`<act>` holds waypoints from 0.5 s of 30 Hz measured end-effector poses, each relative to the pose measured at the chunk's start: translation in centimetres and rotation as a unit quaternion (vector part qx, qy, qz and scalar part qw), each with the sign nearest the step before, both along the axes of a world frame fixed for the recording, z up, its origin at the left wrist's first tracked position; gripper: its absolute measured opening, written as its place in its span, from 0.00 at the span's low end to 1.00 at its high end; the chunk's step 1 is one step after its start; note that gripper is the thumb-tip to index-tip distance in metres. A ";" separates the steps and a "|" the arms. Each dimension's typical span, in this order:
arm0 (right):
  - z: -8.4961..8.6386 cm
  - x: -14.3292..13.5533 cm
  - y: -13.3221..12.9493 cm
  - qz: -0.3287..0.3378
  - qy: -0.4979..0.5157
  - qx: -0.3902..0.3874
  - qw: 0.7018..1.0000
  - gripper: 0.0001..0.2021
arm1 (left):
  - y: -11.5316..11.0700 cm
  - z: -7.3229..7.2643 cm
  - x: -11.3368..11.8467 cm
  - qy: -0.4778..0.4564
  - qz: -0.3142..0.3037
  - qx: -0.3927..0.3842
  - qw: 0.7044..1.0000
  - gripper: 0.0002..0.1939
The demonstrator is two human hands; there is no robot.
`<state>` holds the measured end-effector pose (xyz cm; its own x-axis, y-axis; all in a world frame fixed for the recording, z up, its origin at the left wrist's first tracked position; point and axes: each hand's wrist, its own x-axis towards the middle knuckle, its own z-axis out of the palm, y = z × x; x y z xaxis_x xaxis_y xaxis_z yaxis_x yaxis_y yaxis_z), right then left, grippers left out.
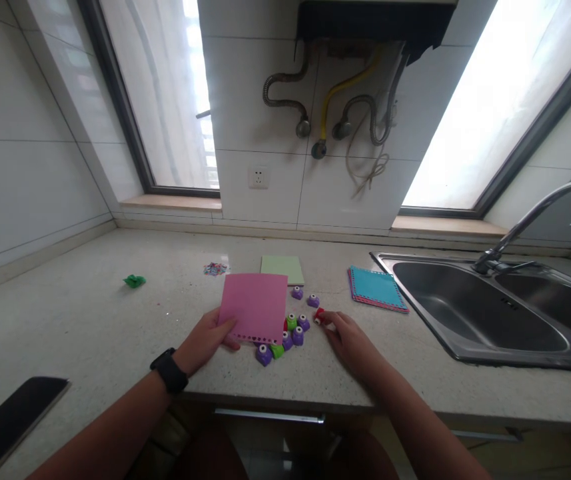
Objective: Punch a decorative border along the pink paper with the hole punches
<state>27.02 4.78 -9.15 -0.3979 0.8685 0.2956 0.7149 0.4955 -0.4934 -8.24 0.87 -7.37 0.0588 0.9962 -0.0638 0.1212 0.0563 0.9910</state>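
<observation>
My left hand (208,337) grips a pink sheet of paper (255,303) by its lower left corner, thumb on top. A row of small punched holes runs along the sheet's near edge. My right hand (346,337) has its fingertips closed on a small red craft punch (319,316) just above or on the counter; which of the two I cannot tell. Between the hands lies a cluster of purple, green and red craft punches, among them a purple punch (298,335) and a green punch (292,322). The sheet covers part of this cluster.
Behind the pink sheet lies a pale green paper stack (281,267). A stack of blue and pink punched sheets (378,288) sits beside the steel sink (485,313). Paper confetti (214,269), a crumpled green piece (134,281) and a dark flat object (10,423) are on the left.
</observation>
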 end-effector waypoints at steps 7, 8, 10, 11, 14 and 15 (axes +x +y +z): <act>-0.1 -1.4 1.5 0.029 -0.012 0.015 0.999 0.19 | 1.8 -1.5 0.1 -0.142 0.051 0.010 0.989 0.24; 0.1 -1.4 1.5 0.033 -0.013 0.019 0.999 0.19 | 1.8 -1.5 -0.1 -0.157 0.055 0.006 0.986 0.24; 0.6 -1.5 1.7 0.022 -0.007 0.027 0.999 0.17 | 2.0 -1.5 -0.4 -0.185 0.064 0.000 0.981 0.23; 1.0 -1.4 1.9 0.008 0.000 0.033 0.999 0.15 | 2.1 -1.4 -0.6 -0.197 0.070 -0.003 0.978 0.22; 2.8 -1.2 3.4 -0.046 0.042 0.054 0.997 0.13 | 2.4 -1.4 -1.0 -0.227 0.088 -0.010 0.970 0.20; 3.5 -1.2 4.2 -0.060 0.067 0.063 0.994 0.13 | 2.5 -1.4 -1.1 -0.234 0.091 -0.012 0.968 0.20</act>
<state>25.81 9.03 -5.63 -0.2443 0.8602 0.4477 0.7048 0.4746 -0.5273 -9.33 3.36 -8.77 -0.0903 0.9913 -0.0960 -0.3545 0.0581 0.9333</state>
